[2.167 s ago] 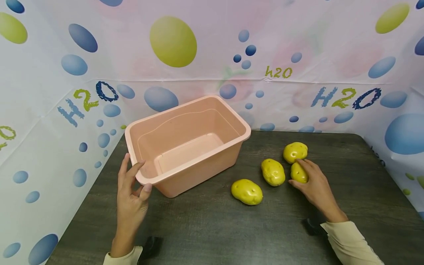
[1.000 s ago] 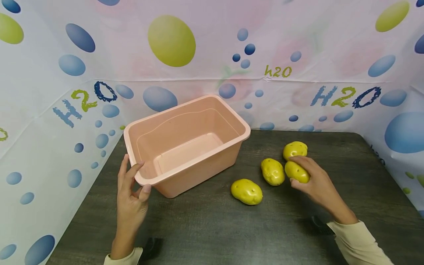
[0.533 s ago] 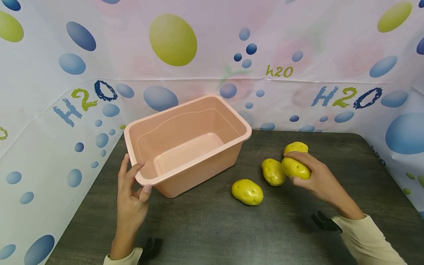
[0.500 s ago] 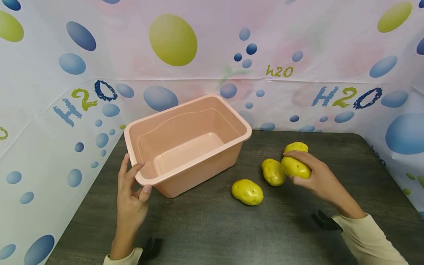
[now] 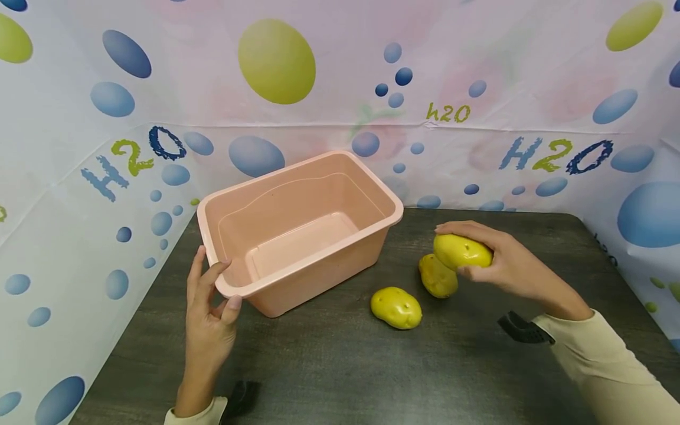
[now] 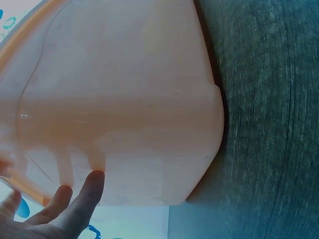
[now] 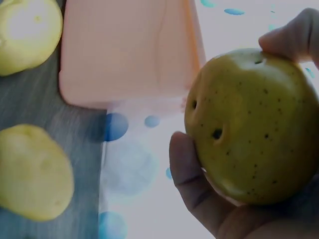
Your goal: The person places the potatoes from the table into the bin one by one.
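My right hand (image 5: 507, 265) grips a shiny yellow potato (image 5: 462, 252), thumb on one side and fingers on the other. In the right wrist view the held potato (image 7: 254, 129) shows small dark pits and stands off the dark table. Below it in the head view lies a second potato (image 5: 438, 282), partly covered by the held one. Another potato (image 5: 395, 308) rests nearer the tub. My left hand (image 5: 209, 321) holds the near left corner of a peach plastic tub (image 5: 324, 265) by its rim, with fingertips against the outer wall in the left wrist view.
The tub stands tilted in angle on a dark wood-grain table (image 5: 340, 372), its inside bare. A white sheet (image 5: 329, 71) with blue and green dots hangs behind and at the sides. A black strap piece (image 5: 526, 329) sits by the right sleeve.
My right hand has taken hold of one potato and lifted it up and leftward off the table. The farthest potato is now hidden behind it. The left hand and tub stay put.
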`<state>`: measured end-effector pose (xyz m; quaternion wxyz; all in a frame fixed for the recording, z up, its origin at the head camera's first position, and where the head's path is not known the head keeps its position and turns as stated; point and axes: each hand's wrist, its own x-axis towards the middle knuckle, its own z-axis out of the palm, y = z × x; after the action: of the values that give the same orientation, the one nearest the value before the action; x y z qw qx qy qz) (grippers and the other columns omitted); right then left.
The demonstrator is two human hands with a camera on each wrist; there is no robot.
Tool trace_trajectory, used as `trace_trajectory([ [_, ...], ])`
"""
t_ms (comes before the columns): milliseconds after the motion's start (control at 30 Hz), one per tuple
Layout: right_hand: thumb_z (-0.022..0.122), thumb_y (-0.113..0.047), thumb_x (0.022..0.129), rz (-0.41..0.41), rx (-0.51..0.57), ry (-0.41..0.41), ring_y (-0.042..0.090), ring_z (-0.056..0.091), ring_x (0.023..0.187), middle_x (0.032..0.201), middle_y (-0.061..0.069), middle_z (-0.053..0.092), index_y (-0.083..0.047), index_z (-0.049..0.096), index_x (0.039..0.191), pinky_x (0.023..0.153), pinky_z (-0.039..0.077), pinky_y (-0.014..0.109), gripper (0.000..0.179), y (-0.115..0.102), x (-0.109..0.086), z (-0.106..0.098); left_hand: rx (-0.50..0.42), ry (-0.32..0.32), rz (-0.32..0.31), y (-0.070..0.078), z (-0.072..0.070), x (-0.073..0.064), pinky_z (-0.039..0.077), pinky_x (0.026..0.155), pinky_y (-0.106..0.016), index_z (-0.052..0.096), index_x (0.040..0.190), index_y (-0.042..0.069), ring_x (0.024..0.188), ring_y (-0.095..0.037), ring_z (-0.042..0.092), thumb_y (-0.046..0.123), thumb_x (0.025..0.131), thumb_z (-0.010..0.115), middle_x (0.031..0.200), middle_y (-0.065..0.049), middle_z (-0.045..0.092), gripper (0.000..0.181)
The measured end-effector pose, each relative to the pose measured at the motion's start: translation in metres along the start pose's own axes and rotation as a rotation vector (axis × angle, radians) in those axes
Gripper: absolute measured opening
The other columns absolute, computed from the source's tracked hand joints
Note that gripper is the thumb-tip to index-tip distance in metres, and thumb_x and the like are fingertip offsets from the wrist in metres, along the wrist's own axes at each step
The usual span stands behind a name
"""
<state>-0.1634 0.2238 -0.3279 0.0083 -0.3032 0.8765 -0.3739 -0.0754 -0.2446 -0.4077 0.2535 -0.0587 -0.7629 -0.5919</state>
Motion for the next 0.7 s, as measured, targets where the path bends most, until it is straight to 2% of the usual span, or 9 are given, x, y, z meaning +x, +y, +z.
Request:
trace_trajectory([
  [267,0.072,-0.009,0.089,-0.036,0.082,-0.069,0.01,0.056,0.116,0.146,-0.003,0.06,-0.03,0.059,0.148,0.084,0.054,0.026,0.063,-0.018,0.023,-0.007,0.005,0.001,0.006,-0.001,0.0,0.001,0.053,0.094,-0.013,0.054,0.148,0.005,0.146,-0.039,0.04,0.027,0.1,0.072,0.175,-0.001,0.012,0.056],
  [367,0.072,-0.011,0.09,-0.042,0.095,-0.102,0.013,0.058,0.115,0.145,-0.005,0.06,-0.031,0.059,0.148,0.084,0.054,0.027,0.062,-0.025,0.033,-0.011,0.007,0.002,0.003,0.0,0.001,0.002,0.052,0.094,-0.012,0.054,0.147,0.004,0.147,-0.04,0.039,0.025,0.1,0.072,0.175,0.0,0.013,0.055],
  [567,0.065,-0.015,0.089,-0.014,0.091,-0.183,0.024,0.058,0.101,0.143,-0.005,0.061,-0.035,0.059,0.146,0.075,0.05,0.035,0.061,-0.04,0.059,-0.015,0.004,0.0,-0.006,0.0,0.001,0.002,0.052,0.093,-0.011,0.054,0.148,0.005,0.147,-0.039,0.039,0.024,0.1,0.071,0.175,0.001,0.012,0.054],
  [700,0.062,-0.012,0.087,-0.009,0.177,-0.246,0.029,0.058,0.102,0.14,0.0,0.064,-0.029,0.061,0.146,0.077,0.053,0.037,0.062,-0.047,0.081,-0.013,-0.012,-0.004,-0.007,-0.001,0.0,0.001,0.053,0.093,-0.011,0.054,0.148,0.005,0.147,-0.034,0.041,0.025,0.101,0.071,0.175,0.001,0.011,0.054],
])
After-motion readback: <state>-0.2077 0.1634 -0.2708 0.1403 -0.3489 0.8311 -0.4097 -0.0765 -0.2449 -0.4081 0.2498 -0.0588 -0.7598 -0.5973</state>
